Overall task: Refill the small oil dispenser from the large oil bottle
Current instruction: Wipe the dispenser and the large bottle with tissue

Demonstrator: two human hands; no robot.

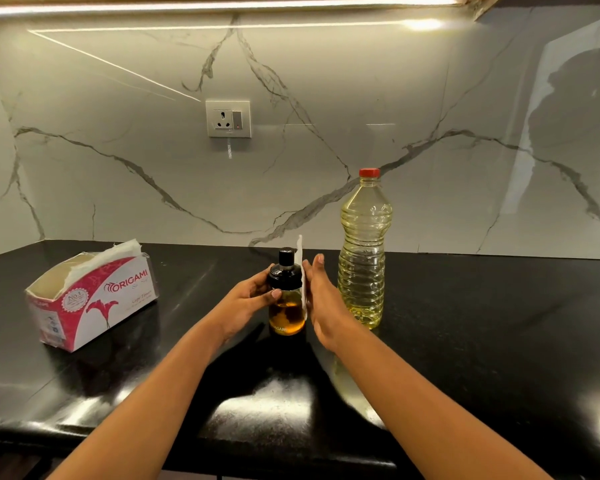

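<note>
- The small oil dispenser (287, 299) stands upright on the bench (482, 323), near its middle and between the two hands. It is a round clear glass jar with a glossy black domed top and a narrow black cap. Amber oil fills only its lower part.
- The left hand (246, 299) grips the dispenser from its left side, fingers curled round the black top and the thumb on the glass.
- The right hand (321, 306) is flat and open, fingers straight, beside the dispenser's right side. A thin white tissue strip (300, 268) stands between palm and jar; I cannot tell whether the thumb pinches it.
- The large oil bottle (362, 251) stands upright just right of the right hand. It is ribbed clear plastic with pale yellow oil and has its red cap (369, 172) on.
- The bench is polished black stone with bright reflections, and behind it rises a glossy white marble wall with grey veins.
- A torn-open red and white tissue box (90, 299) lies well to the left.
- There is bare bench in front of the dispenser up to the near edge, and more to the right of the bottle.
</note>
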